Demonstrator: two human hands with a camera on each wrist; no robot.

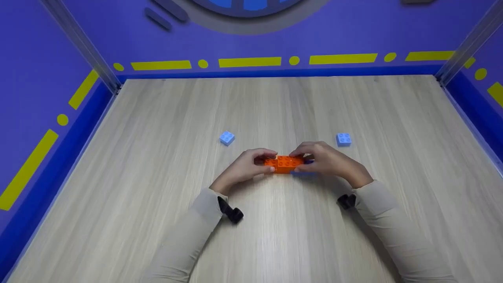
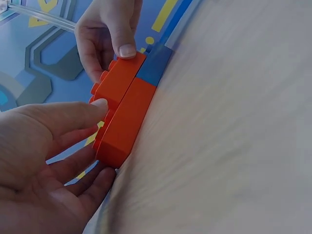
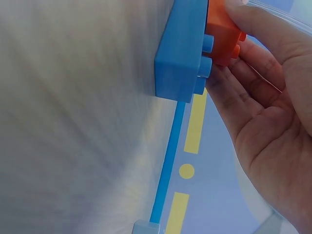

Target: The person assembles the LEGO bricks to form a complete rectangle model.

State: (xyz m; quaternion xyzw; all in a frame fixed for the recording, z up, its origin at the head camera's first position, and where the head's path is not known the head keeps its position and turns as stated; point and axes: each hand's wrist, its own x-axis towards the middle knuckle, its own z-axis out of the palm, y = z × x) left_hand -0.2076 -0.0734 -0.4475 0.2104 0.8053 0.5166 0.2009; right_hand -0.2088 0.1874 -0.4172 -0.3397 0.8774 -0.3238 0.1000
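Head view: hands apart; right hand (image 1: 326,159) pinching upper orange brick (image 1: 290,162), left hand (image 1: 248,165) gripping lower orange brick (image 1: 270,162) alongside; first pale-blue brick (image 1: 227,138) beyond left hand, second pale-blue brick (image 1: 344,139) beyond right; surface (image 1: 275,106) running well past both to its far edge. Left wrist: upper brick bridging lower orange and blue brick (image 2: 155,63). Right wrist: blue brick's studded end exposed below right hand.

from my station i see smooth orange plastic bricks (image 1: 285,168), a faintly glossy wood-grain table (image 1: 177,118) and matt, creased cloth sleeves (image 1: 182,236).
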